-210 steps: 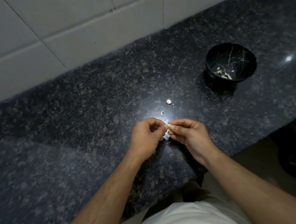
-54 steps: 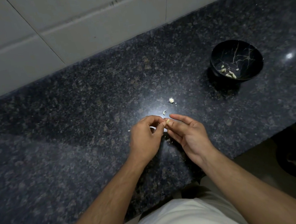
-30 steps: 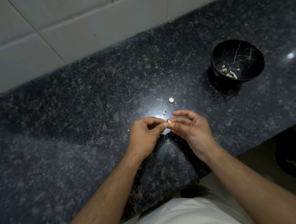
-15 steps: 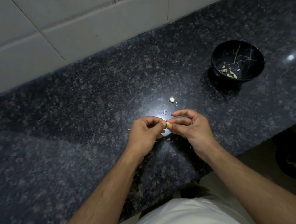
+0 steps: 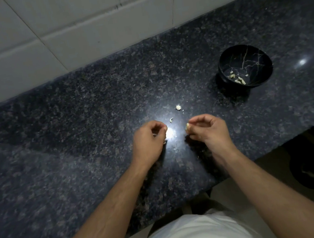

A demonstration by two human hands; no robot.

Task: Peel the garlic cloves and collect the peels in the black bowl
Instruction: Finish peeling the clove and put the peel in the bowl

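My right hand [image 5: 208,131] pinches a small pale garlic clove [image 5: 187,127] at its fingertips, just above the dark granite counter [image 5: 91,118]. A short gap away, my left hand [image 5: 148,140] has its fingers curled, thumb against forefinger, with a pale scrap of peel [image 5: 155,134] showing inside the curl. The black bowl [image 5: 223,62] with gold veins stands at the right rear of the counter, apart from both hands. Several peel pieces [image 5: 237,79] lie in its bottom.
Loose garlic scraps lie on the counter beyond my hands: a white bit [image 5: 178,107] and a curled peel [image 5: 171,119]. A white tiled wall [image 5: 97,25] rises behind the counter. The counter's front edge runs just below my wrists, with dark floor at the right.
My hands, joined on the clove half a second ago, have pulled apart. The right hand went right with the clove; the left hand went left.
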